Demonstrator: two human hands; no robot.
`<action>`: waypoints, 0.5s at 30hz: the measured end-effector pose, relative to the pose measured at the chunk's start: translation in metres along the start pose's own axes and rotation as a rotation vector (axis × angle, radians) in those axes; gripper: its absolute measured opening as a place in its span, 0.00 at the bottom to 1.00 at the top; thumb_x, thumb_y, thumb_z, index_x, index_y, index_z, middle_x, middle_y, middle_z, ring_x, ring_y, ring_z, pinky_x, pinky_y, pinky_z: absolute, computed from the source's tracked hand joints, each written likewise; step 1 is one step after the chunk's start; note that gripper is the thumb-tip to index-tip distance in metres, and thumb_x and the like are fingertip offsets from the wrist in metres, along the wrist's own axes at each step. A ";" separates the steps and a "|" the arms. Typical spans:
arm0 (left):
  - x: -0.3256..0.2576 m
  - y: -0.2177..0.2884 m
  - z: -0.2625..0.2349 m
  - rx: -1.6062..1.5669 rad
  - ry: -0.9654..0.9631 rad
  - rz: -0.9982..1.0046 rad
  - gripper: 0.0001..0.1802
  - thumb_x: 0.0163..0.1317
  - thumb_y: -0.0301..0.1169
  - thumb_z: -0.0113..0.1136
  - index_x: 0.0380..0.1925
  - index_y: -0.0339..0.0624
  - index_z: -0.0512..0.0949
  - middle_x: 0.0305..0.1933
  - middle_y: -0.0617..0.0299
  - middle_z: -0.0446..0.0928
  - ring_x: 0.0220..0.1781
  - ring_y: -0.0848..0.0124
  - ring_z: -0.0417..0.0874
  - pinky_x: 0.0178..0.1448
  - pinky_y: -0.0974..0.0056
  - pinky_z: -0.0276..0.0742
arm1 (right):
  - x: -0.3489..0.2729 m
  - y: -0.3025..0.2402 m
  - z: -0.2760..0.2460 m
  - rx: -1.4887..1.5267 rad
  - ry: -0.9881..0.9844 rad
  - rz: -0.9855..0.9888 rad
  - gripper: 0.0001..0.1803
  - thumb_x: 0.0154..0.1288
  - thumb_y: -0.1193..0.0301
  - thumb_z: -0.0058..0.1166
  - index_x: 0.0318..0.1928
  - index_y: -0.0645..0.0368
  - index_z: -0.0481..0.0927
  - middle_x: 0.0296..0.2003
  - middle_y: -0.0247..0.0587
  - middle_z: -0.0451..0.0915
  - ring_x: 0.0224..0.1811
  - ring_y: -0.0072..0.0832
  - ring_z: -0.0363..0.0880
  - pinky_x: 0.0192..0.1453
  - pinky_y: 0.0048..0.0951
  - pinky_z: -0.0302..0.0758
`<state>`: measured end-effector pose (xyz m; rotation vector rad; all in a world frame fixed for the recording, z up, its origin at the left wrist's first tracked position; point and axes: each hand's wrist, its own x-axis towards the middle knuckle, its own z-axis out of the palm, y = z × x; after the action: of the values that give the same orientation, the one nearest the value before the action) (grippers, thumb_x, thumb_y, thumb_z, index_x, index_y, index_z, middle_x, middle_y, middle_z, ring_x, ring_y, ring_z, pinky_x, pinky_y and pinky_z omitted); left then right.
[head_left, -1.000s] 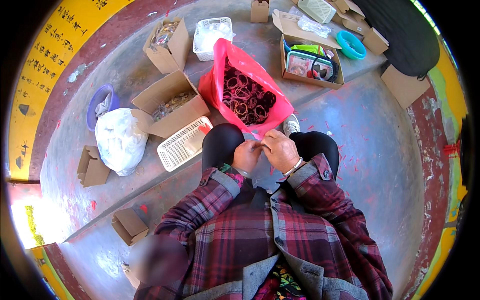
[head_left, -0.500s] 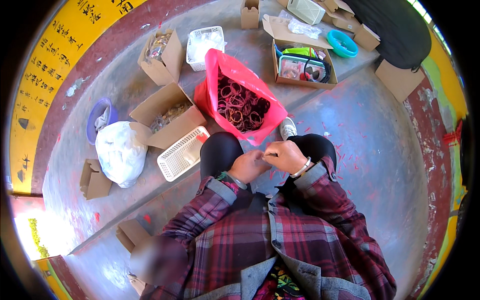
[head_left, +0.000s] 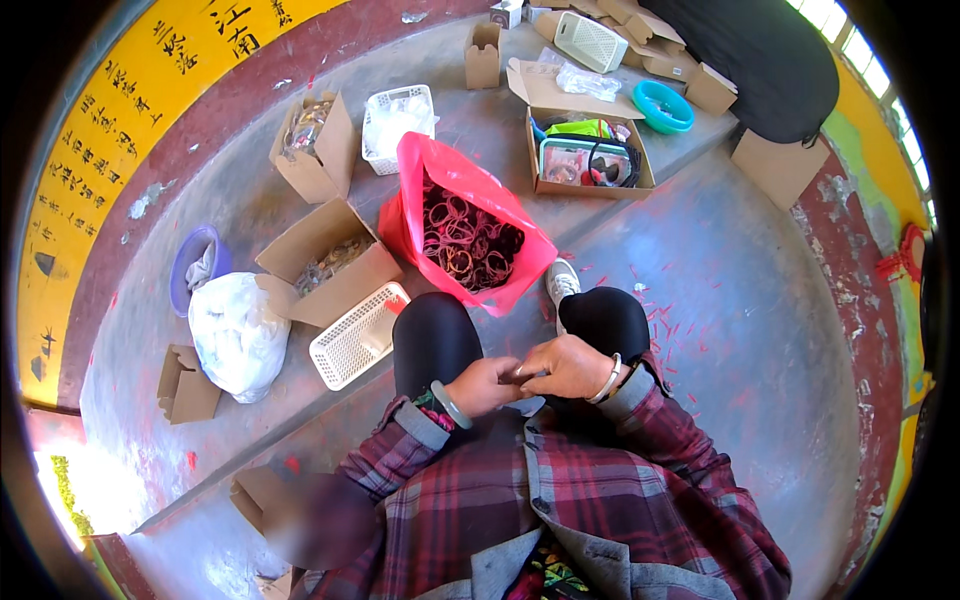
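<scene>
My left hand (head_left: pixel 483 385) and my right hand (head_left: pixel 567 366) meet in my lap between my black-clad knees, fingertips pinched together on something small that I cannot make out. Both wrists wear a bangle. Just beyond my knees a red plastic bag (head_left: pixel 440 180) lies open, filled with several dark and pinkish bangles (head_left: pixel 468 240). A white mesh basket (head_left: pixel 357 335) rests by my left knee.
An open cardboard box (head_left: pixel 325 262) and a white plastic bag (head_left: pixel 238 335) lie to the left. A purple bowl (head_left: pixel 193 268), more boxes, a white basket (head_left: pixel 398 125), a box of goods (head_left: pixel 585 160) and a teal bowl (head_left: pixel 664 106) stand farther off on the concrete steps.
My hands stay joined in my lap, shifting slightly as the fingers work. The view has tilted a little, so the bag and boxes sit lower in the picture.
</scene>
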<state>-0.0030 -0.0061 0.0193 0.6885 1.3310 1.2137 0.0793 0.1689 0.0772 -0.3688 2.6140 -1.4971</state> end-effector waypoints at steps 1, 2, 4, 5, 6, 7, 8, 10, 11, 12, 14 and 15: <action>-0.002 0.003 0.000 0.150 0.027 -0.028 0.14 0.55 0.23 0.59 0.42 0.35 0.72 0.40 0.63 0.76 0.43 0.78 0.75 0.50 0.70 0.71 | -0.001 0.003 0.003 -0.059 -0.017 -0.039 0.08 0.47 0.67 0.57 0.29 0.56 0.81 0.24 0.44 0.77 0.27 0.42 0.76 0.30 0.36 0.72; -0.002 0.005 0.000 0.300 0.056 -0.055 0.14 0.54 0.23 0.60 0.41 0.35 0.72 0.40 0.63 0.76 0.43 0.78 0.75 0.49 0.70 0.72 | -0.002 0.006 0.004 -0.067 -0.018 -0.066 0.08 0.48 0.68 0.56 0.29 0.56 0.81 0.23 0.44 0.77 0.26 0.42 0.76 0.30 0.36 0.72; -0.005 0.003 0.005 0.202 0.106 0.065 0.14 0.54 0.25 0.61 0.41 0.35 0.72 0.39 0.63 0.76 0.42 0.78 0.76 0.49 0.70 0.72 | -0.003 0.009 0.005 -0.078 -0.023 -0.122 0.07 0.49 0.68 0.55 0.29 0.56 0.81 0.22 0.44 0.77 0.26 0.43 0.75 0.29 0.36 0.72; -0.006 0.002 0.008 0.189 0.137 0.114 0.14 0.54 0.25 0.61 0.41 0.35 0.72 0.39 0.63 0.76 0.42 0.78 0.76 0.49 0.70 0.72 | -0.002 0.006 0.005 -0.126 0.006 -0.126 0.05 0.51 0.69 0.53 0.26 0.56 0.80 0.20 0.43 0.76 0.25 0.42 0.75 0.28 0.35 0.72; -0.006 0.003 0.009 0.175 0.167 0.164 0.14 0.54 0.25 0.61 0.41 0.35 0.73 0.39 0.64 0.77 0.42 0.77 0.76 0.49 0.70 0.72 | -0.002 0.002 0.006 -0.108 0.081 -0.101 0.05 0.52 0.69 0.52 0.25 0.56 0.79 0.20 0.43 0.75 0.25 0.43 0.75 0.28 0.36 0.71; -0.007 0.005 0.011 0.137 0.170 0.130 0.14 0.55 0.25 0.60 0.42 0.35 0.73 0.39 0.64 0.77 0.43 0.77 0.76 0.49 0.70 0.72 | -0.002 -0.003 0.007 -0.090 0.157 -0.074 0.06 0.52 0.69 0.52 0.24 0.56 0.78 0.19 0.43 0.75 0.25 0.43 0.75 0.28 0.36 0.71; -0.010 0.008 0.012 0.098 0.172 0.097 0.14 0.55 0.25 0.60 0.42 0.36 0.72 0.39 0.64 0.77 0.43 0.77 0.76 0.49 0.69 0.72 | -0.003 -0.006 0.008 -0.072 0.232 -0.047 0.06 0.52 0.69 0.51 0.23 0.56 0.78 0.19 0.43 0.74 0.24 0.43 0.74 0.28 0.37 0.71; -0.010 0.004 0.011 0.027 0.146 0.057 0.14 0.56 0.25 0.59 0.43 0.36 0.72 0.39 0.64 0.76 0.43 0.77 0.76 0.50 0.69 0.72 | -0.004 -0.009 0.006 -0.079 0.223 -0.048 0.06 0.53 0.70 0.51 0.24 0.57 0.77 0.20 0.44 0.75 0.24 0.43 0.74 0.28 0.38 0.71; -0.006 -0.005 0.008 -0.004 0.118 0.051 0.15 0.56 0.24 0.59 0.44 0.36 0.72 0.40 0.64 0.76 0.43 0.77 0.75 0.50 0.70 0.72 | -0.004 -0.010 0.005 -0.082 0.217 -0.052 0.07 0.54 0.70 0.51 0.24 0.57 0.77 0.20 0.44 0.75 0.24 0.44 0.74 0.28 0.38 0.71; -0.005 -0.013 0.007 -0.036 0.090 0.045 0.15 0.57 0.24 0.58 0.45 0.36 0.72 0.40 0.64 0.76 0.43 0.77 0.75 0.50 0.70 0.72 | -0.004 -0.010 0.004 -0.080 0.183 -0.088 0.07 0.54 0.70 0.50 0.25 0.58 0.78 0.21 0.45 0.75 0.24 0.44 0.74 0.27 0.38 0.71; -0.004 -0.013 0.009 0.052 0.145 0.080 0.16 0.57 0.26 0.59 0.46 0.38 0.72 0.40 0.64 0.76 0.40 0.78 0.75 0.46 0.70 0.73 | -0.006 -0.007 0.002 -0.081 0.121 -0.153 0.07 0.56 0.70 0.50 0.27 0.58 0.78 0.22 0.46 0.76 0.24 0.45 0.75 0.27 0.39 0.71; -0.004 -0.012 0.009 0.095 0.173 0.098 0.17 0.57 0.28 0.60 0.47 0.39 0.72 0.40 0.64 0.76 0.39 0.79 0.75 0.44 0.70 0.73 | -0.007 -0.007 0.001 -0.068 0.129 -0.164 0.07 0.56 0.70 0.50 0.27 0.58 0.79 0.22 0.46 0.76 0.24 0.45 0.75 0.27 0.39 0.71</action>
<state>0.0098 -0.0109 0.0111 0.7360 1.5209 1.3192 0.0874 0.1666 0.0822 -0.5223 2.8025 -1.5306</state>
